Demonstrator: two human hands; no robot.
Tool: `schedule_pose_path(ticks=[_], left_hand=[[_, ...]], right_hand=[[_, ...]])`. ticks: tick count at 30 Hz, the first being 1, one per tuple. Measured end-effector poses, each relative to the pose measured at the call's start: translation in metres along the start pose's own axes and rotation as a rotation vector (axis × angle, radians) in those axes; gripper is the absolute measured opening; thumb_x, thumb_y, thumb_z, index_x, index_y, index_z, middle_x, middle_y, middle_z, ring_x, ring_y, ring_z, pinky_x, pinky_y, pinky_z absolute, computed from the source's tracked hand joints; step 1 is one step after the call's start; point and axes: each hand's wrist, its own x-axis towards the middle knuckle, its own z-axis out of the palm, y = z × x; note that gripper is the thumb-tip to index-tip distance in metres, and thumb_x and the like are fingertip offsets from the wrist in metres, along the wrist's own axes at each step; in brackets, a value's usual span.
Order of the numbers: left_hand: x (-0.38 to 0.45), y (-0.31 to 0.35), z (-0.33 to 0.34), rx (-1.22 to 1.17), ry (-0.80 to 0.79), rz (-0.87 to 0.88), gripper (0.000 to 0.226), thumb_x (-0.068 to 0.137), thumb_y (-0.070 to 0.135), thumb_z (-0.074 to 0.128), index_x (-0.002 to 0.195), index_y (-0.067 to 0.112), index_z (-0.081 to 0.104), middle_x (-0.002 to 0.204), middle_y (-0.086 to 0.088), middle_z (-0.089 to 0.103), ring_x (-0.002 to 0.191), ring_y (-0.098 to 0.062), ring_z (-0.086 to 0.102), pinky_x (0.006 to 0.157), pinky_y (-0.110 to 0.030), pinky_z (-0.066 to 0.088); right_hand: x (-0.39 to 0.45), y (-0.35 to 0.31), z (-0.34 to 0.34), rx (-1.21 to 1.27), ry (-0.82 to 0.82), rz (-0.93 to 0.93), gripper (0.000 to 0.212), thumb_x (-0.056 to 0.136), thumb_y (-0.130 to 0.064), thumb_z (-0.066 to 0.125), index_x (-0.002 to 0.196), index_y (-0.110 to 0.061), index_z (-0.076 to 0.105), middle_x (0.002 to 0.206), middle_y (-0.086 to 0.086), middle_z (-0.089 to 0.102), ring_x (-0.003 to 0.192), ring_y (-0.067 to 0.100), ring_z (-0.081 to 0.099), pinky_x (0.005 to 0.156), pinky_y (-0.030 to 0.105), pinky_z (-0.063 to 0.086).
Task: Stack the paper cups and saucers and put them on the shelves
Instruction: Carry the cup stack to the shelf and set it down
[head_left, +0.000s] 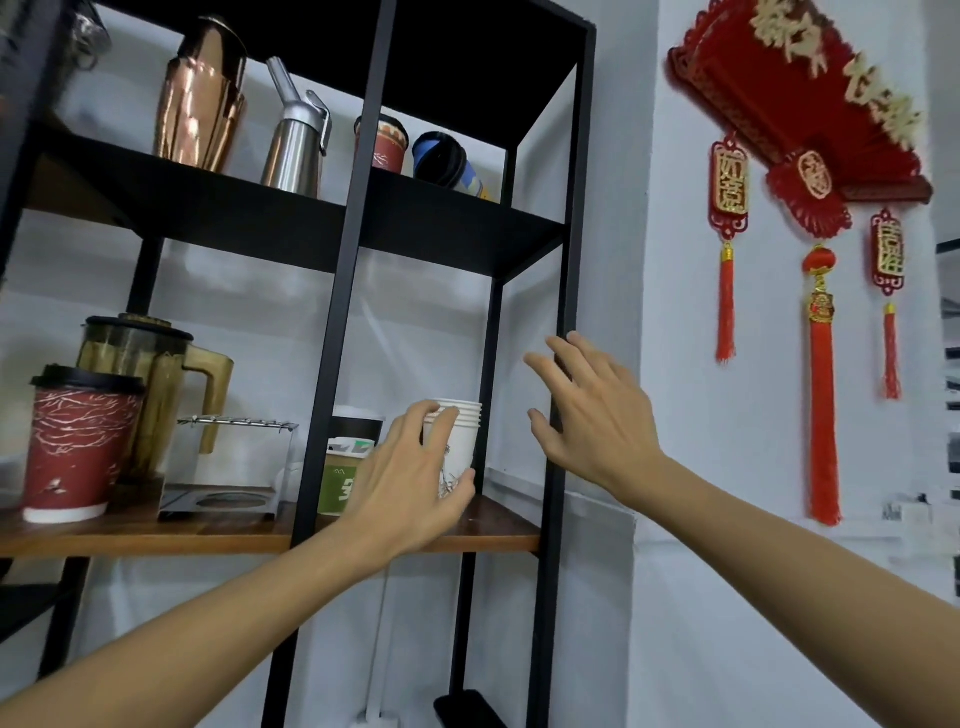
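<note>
A stack of white paper cups (464, 441) stands upright at the right end of the wooden shelf (501, 526). My left hand (410, 486) is just in front of the stack on its left side. Its fingers are loosely spread, with the fingertips at the rims and the thumb by the base. Whether they press the cups I cannot tell. My right hand (592, 415) is held up with fingers spread, in front of the shelf unit's right front post (569, 260), holding nothing. No saucers are in view.
On the same shelf are a green cup with a black lid (347, 470), a metal rack (228, 467), a dark pitcher (150, 374) and a red lidded cup (78, 441). The upper shelf (291, 208) carries a copper jug, a steel dispenser and cups. A red ornament (810, 130) hangs on the wall.
</note>
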Motion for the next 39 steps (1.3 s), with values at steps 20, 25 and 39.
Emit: schedule_pose_path(ticks=[20,25,39], left_hand=[[-0.156,0.113,-0.136,0.127,0.154,0.124,0.051,0.086,0.046,0.059,0.132,0.026,0.067,0.143,-0.003,0.061,0.137,-0.029,0.053,0.091,-0.045,0.051],[-0.188,0.132,-0.163,0.077,0.178,0.158,0.051,0.087,0.043,0.058,0.133,0.022,0.067,0.141,-0.004,0.061,0.136,-0.029,0.054,0.093,-0.042,0.049],[-0.291,0.18,-0.247,-0.109,0.119,0.234,0.054,0.088,0.041,0.057,0.138,0.021,0.064,0.143,-0.006,0.059,0.136,-0.028,0.053,0.091,-0.043,0.051]], right_hand=[[-0.19,-0.003,-0.174,0.247,0.212,0.125,0.054,0.092,-0.051,0.054,0.142,-0.031,0.05,0.154,0.0,0.047,0.149,0.024,0.036,0.116,0.046,0.038],[-0.223,-0.01,-0.215,0.254,0.211,0.158,0.053,0.091,-0.048,0.057,0.141,-0.03,0.051,0.148,0.0,0.052,0.148,0.024,0.037,0.113,0.045,0.041],[-0.323,-0.048,-0.358,0.169,0.047,0.277,0.057,0.091,-0.047,0.061,0.142,-0.027,0.049,0.148,0.003,0.051,0.148,0.026,0.038,0.11,0.047,0.044]])
